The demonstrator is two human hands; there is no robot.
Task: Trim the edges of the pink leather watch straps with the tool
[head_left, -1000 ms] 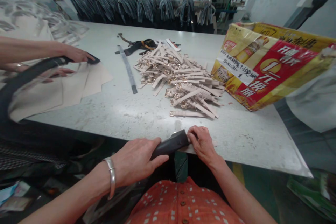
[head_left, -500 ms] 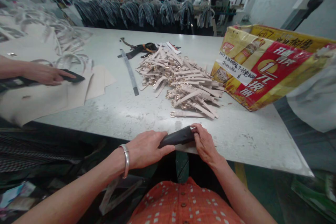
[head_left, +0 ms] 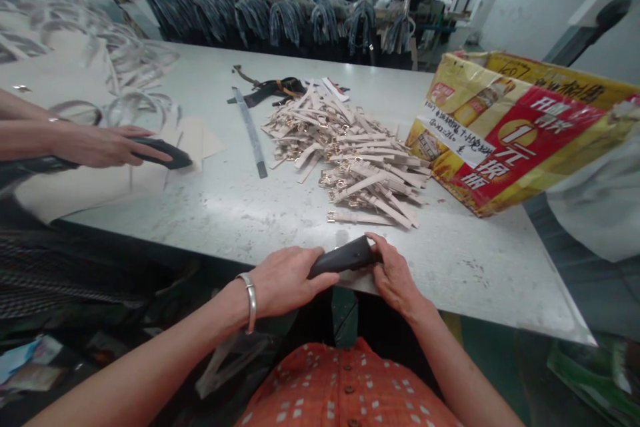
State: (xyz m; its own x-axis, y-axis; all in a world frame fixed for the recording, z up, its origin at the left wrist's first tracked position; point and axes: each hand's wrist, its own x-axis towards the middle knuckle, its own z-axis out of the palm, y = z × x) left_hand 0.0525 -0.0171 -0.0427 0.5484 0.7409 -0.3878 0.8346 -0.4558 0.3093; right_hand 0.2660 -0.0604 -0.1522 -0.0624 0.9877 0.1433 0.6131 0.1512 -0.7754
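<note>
"While we're at the table's (head_left: 450, 283) near edge, what's in our hands?"

"Left hand (head_left: 287, 282) and right hand (head_left: 395, 273) are both curled around a dark belt (head_left: 343, 257), gripping it just over the edge; pale buckled straps (head_left: 345, 163) lie heaped farther on."

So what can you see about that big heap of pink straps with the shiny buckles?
The heap of straps is a loose, criss-crossed pile of many narrow, pale pink strips that look like leather. Most have a gold-coloured buckle at one end, and many buckles gather along the near side. One strap lies at its front edge. The heap rests on a scuffed white table, with its right side close to a printed cardboard box.
</note>
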